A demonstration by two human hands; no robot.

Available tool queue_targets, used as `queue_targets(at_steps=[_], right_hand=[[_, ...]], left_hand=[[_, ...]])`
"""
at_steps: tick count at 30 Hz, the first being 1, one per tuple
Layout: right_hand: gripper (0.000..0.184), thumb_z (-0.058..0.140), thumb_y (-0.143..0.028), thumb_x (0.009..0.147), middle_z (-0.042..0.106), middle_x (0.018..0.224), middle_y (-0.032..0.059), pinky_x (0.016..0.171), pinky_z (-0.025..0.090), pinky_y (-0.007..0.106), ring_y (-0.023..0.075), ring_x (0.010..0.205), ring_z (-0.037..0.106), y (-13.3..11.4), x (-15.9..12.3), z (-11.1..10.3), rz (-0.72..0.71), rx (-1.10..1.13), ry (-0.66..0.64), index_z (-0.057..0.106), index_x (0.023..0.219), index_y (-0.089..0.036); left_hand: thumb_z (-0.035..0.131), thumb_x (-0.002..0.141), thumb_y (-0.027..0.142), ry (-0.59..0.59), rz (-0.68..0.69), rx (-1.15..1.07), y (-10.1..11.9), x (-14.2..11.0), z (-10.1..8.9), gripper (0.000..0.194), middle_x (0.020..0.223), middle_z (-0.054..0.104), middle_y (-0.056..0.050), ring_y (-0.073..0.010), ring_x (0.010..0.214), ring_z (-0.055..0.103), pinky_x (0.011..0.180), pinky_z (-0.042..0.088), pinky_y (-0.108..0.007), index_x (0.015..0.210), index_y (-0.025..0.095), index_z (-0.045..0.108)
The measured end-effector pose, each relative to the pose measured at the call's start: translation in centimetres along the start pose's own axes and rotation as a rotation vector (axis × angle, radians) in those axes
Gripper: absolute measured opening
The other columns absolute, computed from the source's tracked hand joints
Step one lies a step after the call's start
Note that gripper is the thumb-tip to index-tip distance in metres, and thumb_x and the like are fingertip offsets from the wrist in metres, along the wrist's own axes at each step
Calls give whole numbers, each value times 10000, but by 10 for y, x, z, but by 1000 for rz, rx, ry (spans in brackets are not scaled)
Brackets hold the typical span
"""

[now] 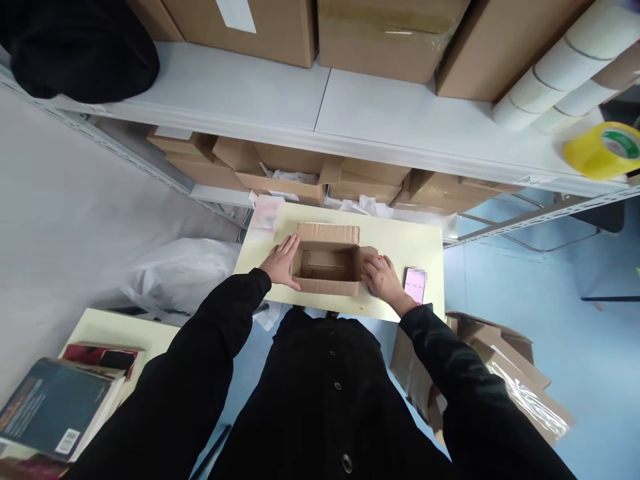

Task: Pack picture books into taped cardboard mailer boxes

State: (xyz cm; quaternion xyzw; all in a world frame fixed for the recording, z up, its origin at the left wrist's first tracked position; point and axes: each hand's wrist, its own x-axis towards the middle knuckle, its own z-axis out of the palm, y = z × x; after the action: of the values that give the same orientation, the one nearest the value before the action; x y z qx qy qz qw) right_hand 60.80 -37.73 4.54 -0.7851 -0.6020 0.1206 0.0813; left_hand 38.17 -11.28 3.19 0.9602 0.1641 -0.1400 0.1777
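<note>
Cardboard box (327,287) stands open-topped on the table (405,237), inner floor showing. The left hand (281,262) spreads open along its left end; the right hand (383,277) curls by its right flap (369,252), grip unclear. Far off, an open carton (270,184) holds white papery material (295,177).

Box (328,286) is brown; table (400,243), pale yellow; sleeves (213,330), black.

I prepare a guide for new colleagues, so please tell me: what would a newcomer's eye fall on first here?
Probably the open cardboard box at the picture's centre, on the pale yellow table, with the left hand at its left end and the right hand at its right end. Next might come the yellow tape roll at the right end of the upper shelf, and the phone with a pink screen beside the right hand.
</note>
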Motion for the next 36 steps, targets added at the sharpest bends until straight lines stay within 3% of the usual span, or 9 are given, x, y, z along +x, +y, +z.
queue_targets(at_steps=[2, 5, 11, 19, 24, 28, 32, 34, 36], right_hand=[[475, 344, -281, 939, 399, 1456, 164, 1106, 220, 500, 306, 1327, 359, 3, -6, 15, 11, 45, 28, 425, 1381, -129], [639, 311, -361, 949, 175, 1559, 192, 1123, 211, 508, 305, 1446, 117, 4, -10, 37, 58, 142, 52, 150, 1495, -70], [852, 360, -523, 917, 72, 1568, 225, 1130, 208, 521, 299, 1457, 44, 6, -5, 52, 64, 333, -60, -82, 1501, -86], [1097, 556, -616, 780, 72, 1568, 218, 1115, 144, 598, 374, 1439, 95, -3, -9, 31, 134, 157, -125, -91, 1504, -107], [1066, 561, -616, 779, 29, 1580, 189, 1088, 227, 595, 368, 1433, 150, -18, -23, 34, 218, 175, -66, -75, 1513, -178], [913, 520, -593, 821, 16, 1585, 166, 1077, 303, 534, 350, 1440, 139, -28, -22, 41, 286, 277, 82, 84, 1520, -198], [648, 397, -523, 900, 189, 1556, 145, 1076, 353, 441, 297, 1412, 267, -33, -16, 45, 463, 336, 215, 338, 1450, -185], [609, 400, -505, 901, 265, 1527, 147, 1055, 387, 421, 289, 1372, 351, -34, -15, 46, 504, 348, 237, 396, 1416, -182], [591, 424, -494, 895, 311, 1504, 149, 1041, 404, 434, 295, 1345, 392, -36, -15, 47, 512, 343, 259, 416, 1403, -192]], left_hand=[[708, 436, 735, 13, 20, -11, -2, 0, 3, 1484, 1563, -22, -247, -366, 1449, -8, 1145, 133, -475, 1482, 68, -107], [734, 399, 728, 16, 38, -36, -4, -2, 7, 1537, 1551, -41, -276, -383, 1441, -34, 1152, 132, -459, 1471, 33, -122], [742, 410, 721, 3, 39, -90, -8, 2, 10, 1573, 1531, -126, -296, -369, 1439, -45, 1153, 152, -443, 1436, 41, -238], [704, 495, 723, 21, -28, -97, -15, -9, 9, 1470, 1537, -34, -307, -409, 1433, -16, 1115, 103, -592, 1458, 66, -193], [633, 681, 646, 141, -88, -188, -14, -34, 19, 1181, 1560, -10, -254, -408, 1435, -16, 1089, 148, -635, 1500, 112, -31], [497, 837, 549, 222, -145, -354, -20, -41, 27, 886, 1566, 8, -237, -400, 1438, 17, 1062, 227, -638, 1501, 125, 91], [435, 892, 445, 453, -178, -497, -50, -31, 24, 669, 1545, 215, -196, -301, 1440, 177, 1134, 240, -483, 1452, 114, 280], [406, 906, 401, 524, -349, -531, -74, -22, 18, 543, 1458, 399, -180, -255, 1394, 314, 1138, 262, -406, 1365, 110, 424], [421, 897, 382, 491, -564, -523, -100, -8, 10, 463, 1345, 524, -189, -261, 1321, 425, 1115, 300, -385, 1245, 97, 534]])
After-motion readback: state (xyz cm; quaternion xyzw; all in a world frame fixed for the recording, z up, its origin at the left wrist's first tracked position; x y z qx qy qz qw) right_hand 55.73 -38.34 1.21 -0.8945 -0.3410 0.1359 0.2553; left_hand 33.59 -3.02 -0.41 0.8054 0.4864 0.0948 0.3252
